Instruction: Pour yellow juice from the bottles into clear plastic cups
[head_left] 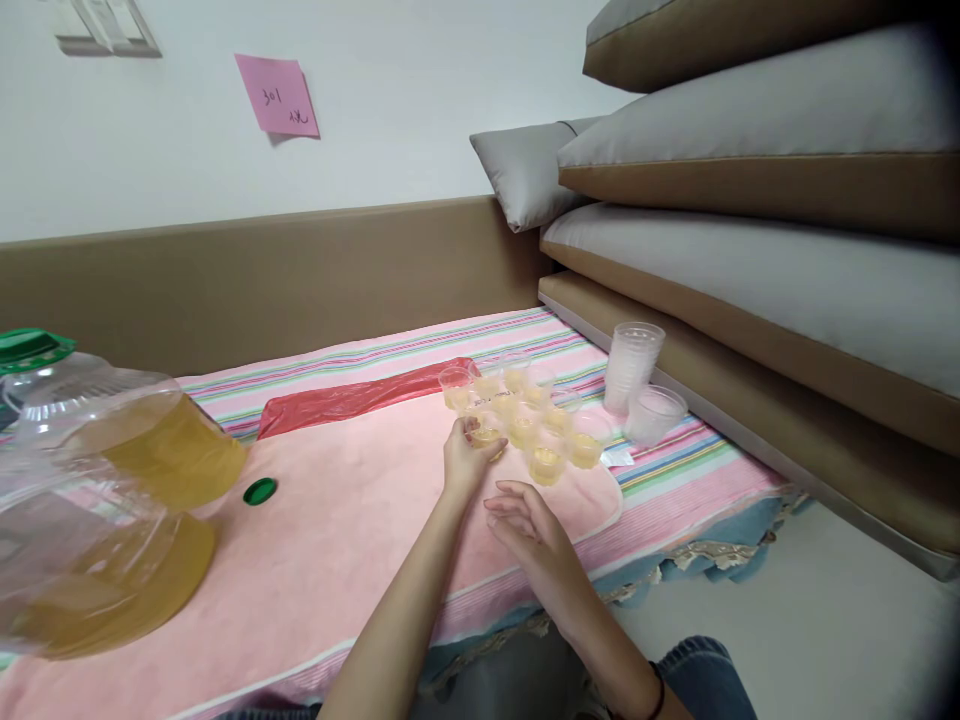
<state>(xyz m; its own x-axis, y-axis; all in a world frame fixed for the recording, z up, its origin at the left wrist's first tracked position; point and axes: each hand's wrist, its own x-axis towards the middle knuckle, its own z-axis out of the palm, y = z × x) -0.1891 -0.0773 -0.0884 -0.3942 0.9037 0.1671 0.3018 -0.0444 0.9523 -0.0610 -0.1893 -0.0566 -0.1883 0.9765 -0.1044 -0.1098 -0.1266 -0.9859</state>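
Observation:
My left hand [466, 459] reaches forward over the pink towel [352, 520] and closes its fingers round a small clear cup [487, 436] of yellow liquid at the near edge of a cluster. The cluster of several small filled cups [525, 410] stands on the towel's far right part. My right hand [529, 530] hovers just behind, fingers loosely curled and apart, holding nothing.
Two large clear jugs [97, 500] of yellow liquid lie at the left, one with a green lid [34, 348]. A loose green cap [260, 491] rests on the towel. A red plastic bag [352, 397], a stack of empty cups [632, 365] and piled cushions [750, 220] are nearby.

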